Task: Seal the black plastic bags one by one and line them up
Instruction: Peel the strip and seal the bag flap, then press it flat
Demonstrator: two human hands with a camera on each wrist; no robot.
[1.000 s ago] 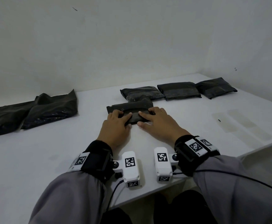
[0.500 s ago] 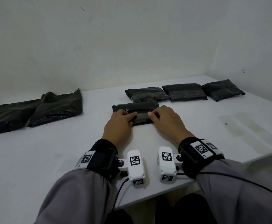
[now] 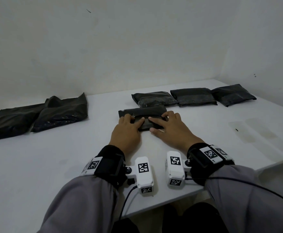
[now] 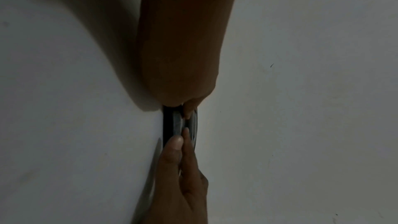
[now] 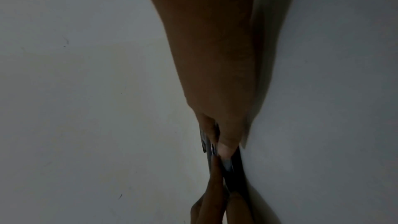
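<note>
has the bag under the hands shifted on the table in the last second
No. The bag lies as before against the row's left bag: just in front, offset slightly left. Only the camera shifted.

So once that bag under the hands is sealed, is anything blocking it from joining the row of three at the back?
Nothing visible blocks it. The bag under the hands lies just in front of the leftmost bag in the row, and the bare table left of that one is where it would probably go.
</note>
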